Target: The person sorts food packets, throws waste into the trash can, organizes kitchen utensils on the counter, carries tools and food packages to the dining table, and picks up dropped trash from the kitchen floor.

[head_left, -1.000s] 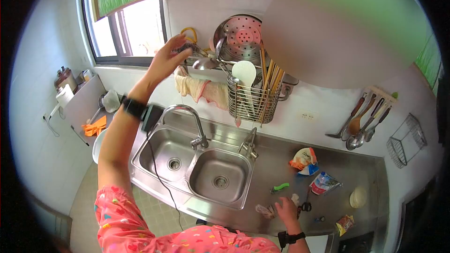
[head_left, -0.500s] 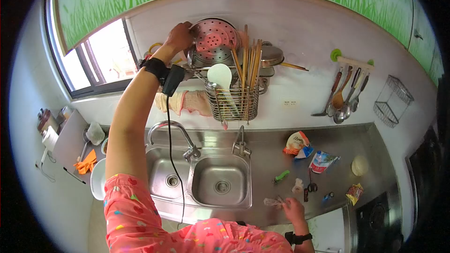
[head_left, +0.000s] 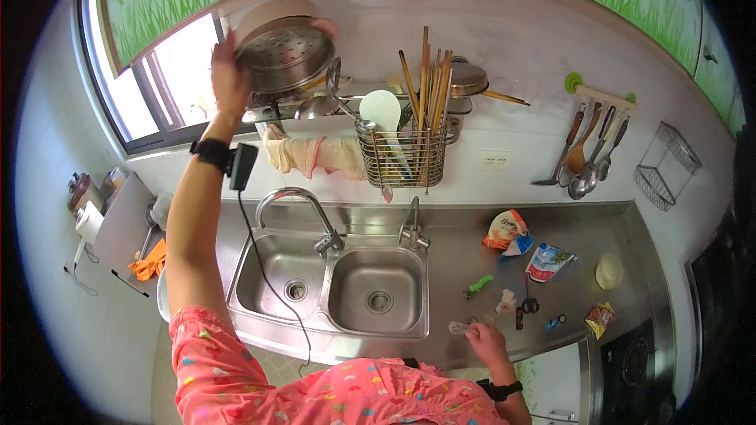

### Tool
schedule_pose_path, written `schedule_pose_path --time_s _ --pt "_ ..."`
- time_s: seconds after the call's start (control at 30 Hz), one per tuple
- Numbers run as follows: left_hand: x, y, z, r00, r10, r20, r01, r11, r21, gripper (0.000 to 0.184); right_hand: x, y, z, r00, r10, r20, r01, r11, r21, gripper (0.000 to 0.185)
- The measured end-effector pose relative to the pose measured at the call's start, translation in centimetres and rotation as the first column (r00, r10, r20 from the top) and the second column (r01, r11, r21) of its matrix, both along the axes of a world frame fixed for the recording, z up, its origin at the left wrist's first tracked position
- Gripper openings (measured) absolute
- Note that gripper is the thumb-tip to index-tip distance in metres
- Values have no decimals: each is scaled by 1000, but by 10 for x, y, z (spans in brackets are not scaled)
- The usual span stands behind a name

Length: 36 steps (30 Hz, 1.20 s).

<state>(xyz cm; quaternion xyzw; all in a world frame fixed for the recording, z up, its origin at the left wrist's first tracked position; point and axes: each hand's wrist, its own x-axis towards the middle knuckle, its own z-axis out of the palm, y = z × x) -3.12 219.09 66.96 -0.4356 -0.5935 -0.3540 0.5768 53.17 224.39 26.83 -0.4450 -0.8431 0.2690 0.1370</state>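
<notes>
The left hand, grip unclear, is at the rim of a round, perforated silver metal pan beside the window (steady support suits it); the right hand, closure unclear, touches crumpled clear plastic.

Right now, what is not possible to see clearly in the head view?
All in the head view:
Whether the left hand grips the perforated pan: blurred.
Whether the right hand holds the clear plastic: contact too small.
White basin: mostly behind the left arm.
Yellow packet print: too small.

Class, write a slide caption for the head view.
Left hand at perforated metal pan; right hand at clear plastic near sink.
</notes>
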Motion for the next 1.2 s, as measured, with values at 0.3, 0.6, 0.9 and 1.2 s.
schedule_pose_path --time_s 0.3,0.6,0.9,1.2 --pt "1 -169 -99 683 -601 415 370 775 512 29 -46 31 58 974 198 -107 -180 971 157 29" --pt "149 -199 -322 -155 -32 987 548 829 113 14 -77 12 46 915 384 -123 -398 908 -127 31" --pt "249 -30 -450 -698 152 700 492 812 315 17 -34 29 45 975 156 -161 -191 954 -231 28" --pt "271 65 -573 -366 364 856 841 523 137 33 21 30 46 995 12 -104 -41 958 -284 30"
